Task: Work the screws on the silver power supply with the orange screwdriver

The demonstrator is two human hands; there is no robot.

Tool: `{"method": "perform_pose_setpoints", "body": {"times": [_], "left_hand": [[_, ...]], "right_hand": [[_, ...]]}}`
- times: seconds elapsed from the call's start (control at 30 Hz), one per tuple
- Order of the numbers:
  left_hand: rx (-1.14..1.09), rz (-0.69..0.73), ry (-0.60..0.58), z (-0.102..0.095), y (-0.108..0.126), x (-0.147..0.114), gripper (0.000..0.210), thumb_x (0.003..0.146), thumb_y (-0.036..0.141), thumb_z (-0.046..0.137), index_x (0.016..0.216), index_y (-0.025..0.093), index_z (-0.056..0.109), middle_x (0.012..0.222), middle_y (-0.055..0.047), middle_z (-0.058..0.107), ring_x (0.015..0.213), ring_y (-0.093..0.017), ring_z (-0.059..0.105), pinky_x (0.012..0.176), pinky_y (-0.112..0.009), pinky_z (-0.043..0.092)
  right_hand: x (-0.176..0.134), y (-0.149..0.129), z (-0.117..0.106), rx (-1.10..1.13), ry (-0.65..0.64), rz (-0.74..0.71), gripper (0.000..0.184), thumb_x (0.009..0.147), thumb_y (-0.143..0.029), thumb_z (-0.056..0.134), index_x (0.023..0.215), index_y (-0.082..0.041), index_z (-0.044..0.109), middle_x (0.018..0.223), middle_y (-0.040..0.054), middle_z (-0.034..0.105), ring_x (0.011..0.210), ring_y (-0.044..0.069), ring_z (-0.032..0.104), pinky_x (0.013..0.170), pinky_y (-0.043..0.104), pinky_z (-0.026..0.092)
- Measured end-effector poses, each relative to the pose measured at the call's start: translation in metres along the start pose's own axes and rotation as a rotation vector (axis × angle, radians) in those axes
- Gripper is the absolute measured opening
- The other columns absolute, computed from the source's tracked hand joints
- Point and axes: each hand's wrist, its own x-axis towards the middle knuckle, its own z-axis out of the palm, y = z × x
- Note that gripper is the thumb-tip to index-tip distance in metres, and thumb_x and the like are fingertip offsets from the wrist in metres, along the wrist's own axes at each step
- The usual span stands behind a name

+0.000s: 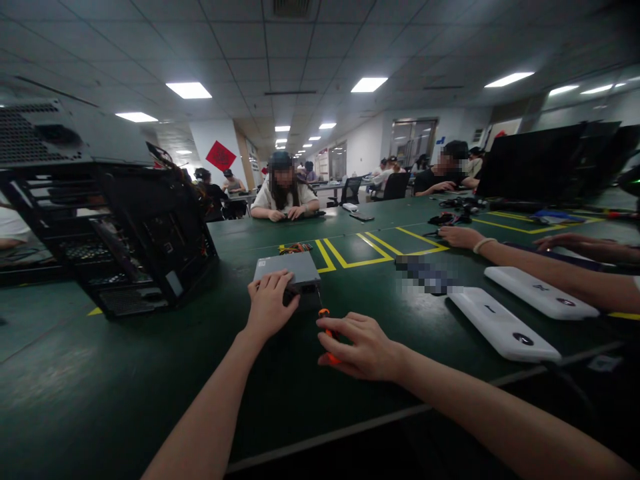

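A grey metal computer power supply (pixel 295 267) lies on the green table in front of me, a bundle of coloured cables (pixel 296 249) at its far side. My left hand (pixel 270 303) grips its near left part, fingers over the top and thumb at the front face. In my right hand (pixel 363 343) is a screwdriver (pixel 325 313) with an orange and black handle, held between thumb and fingers. Its shaft points up toward the near right corner of the power supply. Whether the tip sits in a screw is too small to tell.
An open black computer case (pixel 150 247) stands at the left. Two white power banks (pixel 505 325) lie at the right, near a blurred dark item (pixel 425 273). A neighbour's arm (pixel 500 250) reaches in from the right, before dark monitors (pixel 530 163). Another person (pixel 285 193) sits opposite.
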Motion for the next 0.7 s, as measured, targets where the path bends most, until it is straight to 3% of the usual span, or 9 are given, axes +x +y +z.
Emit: {"method": "perform_pose_setpoints", "body": {"times": [0.13, 0.27, 0.4, 0.5, 0.6, 0.7], "left_hand": [[-0.003, 0.004, 0.020, 0.000, 0.004, -0.001, 0.043, 0.076, 0.032, 0.052, 0.118, 0.023, 0.047, 0.125, -0.007, 0.052, 0.114, -0.024, 0.044, 0.094, -0.043, 0.025], [-0.047, 0.050, 0.007, 0.002, 0.009, -0.002, 0.043, 0.078, 0.030, 0.052, 0.120, 0.024, 0.045, 0.126, -0.007, 0.051, 0.115, -0.023, 0.043, 0.094, -0.041, 0.026], [-0.071, 0.066, -0.020, 0.005, 0.008, -0.002, 0.043, 0.077, 0.030, 0.054, 0.119, 0.024, 0.046, 0.125, -0.006, 0.052, 0.115, -0.022, 0.044, 0.093, -0.040, 0.028], [-0.038, 0.057, -0.018, 0.006, 0.007, -0.002, 0.046, 0.076, 0.030, 0.055, 0.121, 0.024, 0.045, 0.128, -0.006, 0.049, 0.119, -0.022, 0.041, 0.095, -0.041, 0.026], [0.028, 0.024, -0.010, 0.006, 0.006, -0.002, 0.052, 0.073, 0.030, 0.058, 0.123, 0.024, 0.044, 0.132, -0.008, 0.046, 0.123, -0.025, 0.036, 0.098, -0.046, 0.021], [0.056, -0.005, -0.016, 0.006, 0.007, -0.002, 0.052, 0.072, 0.030, 0.060, 0.122, 0.027, 0.045, 0.131, -0.007, 0.047, 0.121, -0.026, 0.037, 0.098, -0.048, 0.020]], "right_hand": [[-0.001, 0.001, 0.002, 0.013, 0.094, 0.063, 0.023, 0.083, -0.038, 0.054, 0.083, -0.015, 0.051, 0.093, 0.0090, 0.063, 0.068, 0.013, 0.059, 0.056, 0.023, 0.043], [-0.001, -0.001, -0.003, 0.053, 0.013, 0.094, 0.026, 0.084, -0.038, 0.049, 0.096, -0.015, 0.051, 0.102, 0.0124, 0.060, 0.077, 0.015, 0.060, 0.060, 0.024, 0.046], [0.001, -0.001, -0.006, 0.047, -0.030, 0.007, 0.034, 0.086, -0.034, 0.045, 0.115, -0.018, 0.046, 0.112, 0.0152, 0.055, 0.087, 0.018, 0.059, 0.065, 0.028, 0.046], [0.001, -0.001, -0.001, 0.030, 0.024, -0.029, 0.027, 0.084, -0.036, 0.051, 0.102, -0.016, 0.051, 0.105, 0.0129, 0.060, 0.075, 0.016, 0.060, 0.060, 0.027, 0.045], [0.001, -0.002, 0.003, 0.095, 0.043, 0.025, 0.026, 0.083, -0.040, 0.052, 0.086, -0.014, 0.050, 0.097, 0.0113, 0.062, 0.066, 0.013, 0.059, 0.055, 0.024, 0.044], [0.002, -0.004, 0.001, 0.179, -0.029, 0.051, 0.032, 0.084, -0.042, 0.050, 0.095, -0.012, 0.049, 0.101, 0.0129, 0.060, 0.075, 0.015, 0.060, 0.060, 0.024, 0.047]]}}
